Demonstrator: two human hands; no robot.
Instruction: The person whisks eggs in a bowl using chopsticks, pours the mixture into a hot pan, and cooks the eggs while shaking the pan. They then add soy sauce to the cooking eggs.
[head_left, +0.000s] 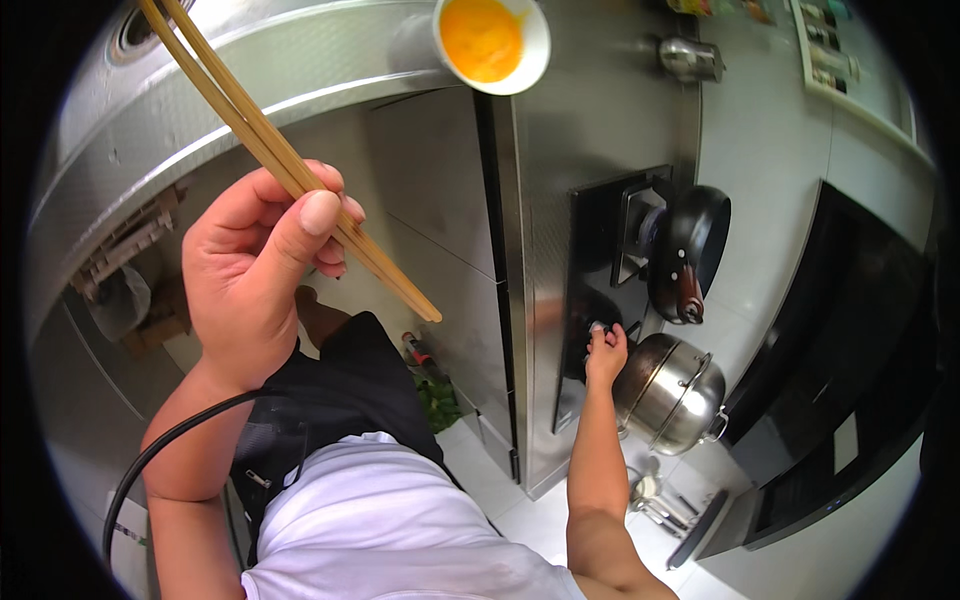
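Note:
A pair of wooden chopsticks (259, 135) is pinched between the thumb and fingers of my left hand (259, 270), raised in front of my body. My right hand (607, 352) reaches out to the gas stove (592, 262), its fingertips closed on a silver control knob (598, 328). Just beyond that hand stands a stainless steel pot (667, 394) with a domed lid. A black pan (686, 240) with a brown handle is at the other burner (641, 229). A white bowl (536, 56) of beaten egg (484, 37) rests at the counter's corner.
The steel counter (592, 97) runs alongside the stove, with a metal pitcher (686, 60) near the wall. A dark range hood (832, 360) is beyond the pot. Utensils (660, 502) are past the stove's end. A black cable (172, 435) crosses my left forearm.

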